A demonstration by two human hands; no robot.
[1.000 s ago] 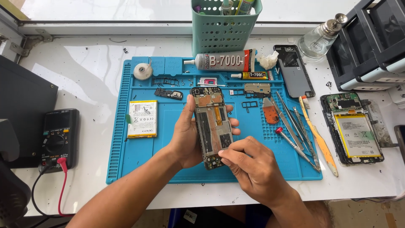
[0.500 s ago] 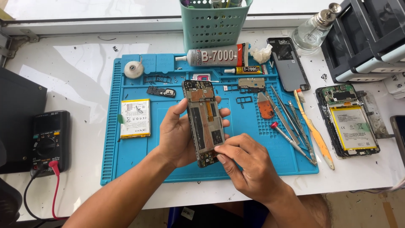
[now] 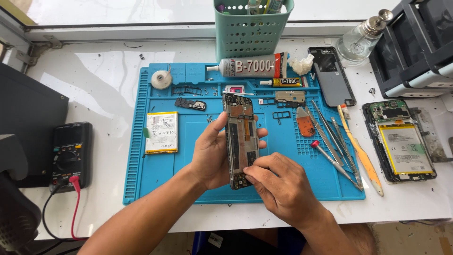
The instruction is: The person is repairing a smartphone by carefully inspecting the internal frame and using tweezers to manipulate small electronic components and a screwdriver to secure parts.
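Note:
My left hand (image 3: 213, 152) grips an opened phone frame (image 3: 239, 137) upright over the blue work mat (image 3: 160, 182), with its bare inner side facing me. My right hand (image 3: 278, 182) has its fingertips pinched against the lower part of that frame. Whether anything small sits between those fingertips is hidden. A loose white battery (image 3: 162, 132) lies on the mat to the left of my left hand.
Tweezers, a red-tipped screwdriver (image 3: 330, 158) and an orange pry tool (image 3: 359, 151) lie on the mat's right side. A second opened phone (image 3: 401, 141) rests off the mat at right. Glue tubes (image 3: 250, 66), a teal basket (image 3: 252, 28), a back cover (image 3: 331, 75) and a multimeter (image 3: 71, 153) surround the mat.
The camera view has shifted slightly; both hands keep the phone frame in about the same place, with the right fingertips still at its lower end.

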